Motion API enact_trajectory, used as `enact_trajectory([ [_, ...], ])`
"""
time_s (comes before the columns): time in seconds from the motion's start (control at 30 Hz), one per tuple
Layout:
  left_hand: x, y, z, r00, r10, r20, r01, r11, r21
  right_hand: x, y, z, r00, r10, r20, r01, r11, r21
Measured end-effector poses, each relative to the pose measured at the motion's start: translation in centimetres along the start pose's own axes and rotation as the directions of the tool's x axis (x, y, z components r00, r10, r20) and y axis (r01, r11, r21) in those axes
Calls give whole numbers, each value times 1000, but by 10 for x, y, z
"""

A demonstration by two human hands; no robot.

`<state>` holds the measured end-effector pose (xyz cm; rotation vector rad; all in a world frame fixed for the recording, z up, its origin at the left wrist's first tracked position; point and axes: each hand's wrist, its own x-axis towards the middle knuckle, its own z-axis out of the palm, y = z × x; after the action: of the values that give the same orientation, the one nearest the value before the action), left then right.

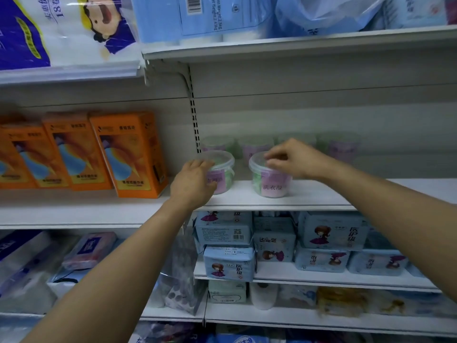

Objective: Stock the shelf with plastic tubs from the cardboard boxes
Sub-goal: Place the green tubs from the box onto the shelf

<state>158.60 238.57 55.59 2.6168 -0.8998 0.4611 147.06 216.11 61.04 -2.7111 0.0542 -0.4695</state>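
Note:
Two clear plastic tubs with pink and green contents stand near the front of the white shelf (309, 194). My left hand (191, 180) grips the side of the left tub (226, 167). My right hand (290, 158) lies over the lid of the right tub (270, 181), fingers curled on its top. Several more tubs (257, 144) stand in a blurred row at the back of the same shelf. No cardboard box is in view.
Orange cartons (133, 154) stand on the shelf just left of the left tub. Blue paper packs (197, 16) fill the shelf above. Light-blue packets (331, 231) are stacked on the shelf below. The shelf to the right of the tubs is bare.

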Motion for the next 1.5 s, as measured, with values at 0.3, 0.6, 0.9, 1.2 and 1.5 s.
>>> enact_trajectory([
  [0.3, 3, -6, 2, 1000, 7, -27, -9, 998, -63, -10, 27, 0, 993, 12, 120, -8, 1000, -30],
  [0.6, 4, -9, -1, 1000, 20, -6, -20, 998, -57, 0, 8, 12, 999, -29, 40, 36, 981, -189],
  [0.9, -1, -8, -8, 997, 14, 75, -8, 997, -82, -2, -2, 15, 998, 15, 54, -1, 966, -257],
  [1.2, -92, -10, -35, 990, 2, -142, -21, 991, -132, -62, -56, 45, 971, -29, -239, -48, 950, -309],
  [1.5, -234, -54, -10, 997, -59, -41, 56, 996, -69, -167, -104, 135, 1000, 23, -12, -25, 946, -324],
])
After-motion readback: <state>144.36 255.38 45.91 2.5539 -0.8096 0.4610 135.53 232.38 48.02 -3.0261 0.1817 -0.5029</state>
